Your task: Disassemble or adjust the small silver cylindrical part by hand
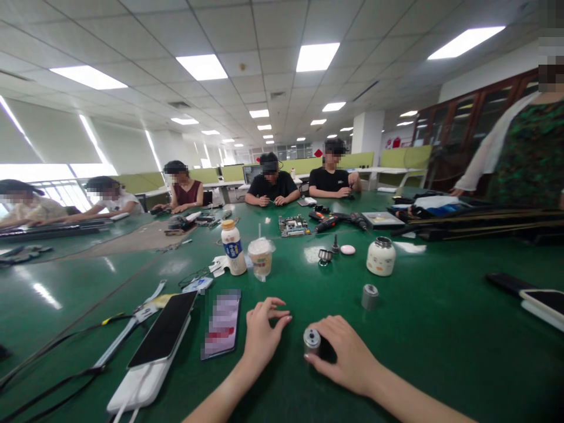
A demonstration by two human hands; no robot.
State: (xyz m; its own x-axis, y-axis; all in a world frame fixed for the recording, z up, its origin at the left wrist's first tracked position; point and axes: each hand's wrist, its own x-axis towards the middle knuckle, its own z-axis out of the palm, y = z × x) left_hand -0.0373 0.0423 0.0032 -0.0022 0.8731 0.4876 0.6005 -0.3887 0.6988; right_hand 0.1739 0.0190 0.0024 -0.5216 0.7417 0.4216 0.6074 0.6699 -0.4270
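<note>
My right hand (341,355) has its fingers and thumb around a small silver metal cylinder (312,341), which stands upright on the green table. The cylinder's top has a dark hole in its middle. To its left, my left hand (265,329) is raised just over the table, fingers curved and apart from the thumb, holding nothing. A second metal cylinder (370,297) of the same look stands farther back on the right. Left of my left hand lies a phone (221,324) with its screen lit.
At left, a black-screened phone (165,329) rests on a white power bank (132,388) with cables. Farther back stand a milk bottle (233,249), a lidded cup (261,258) and a white jar (381,257). A circuit board (294,226) and power drills (339,221) lie beyond. Several people sit around.
</note>
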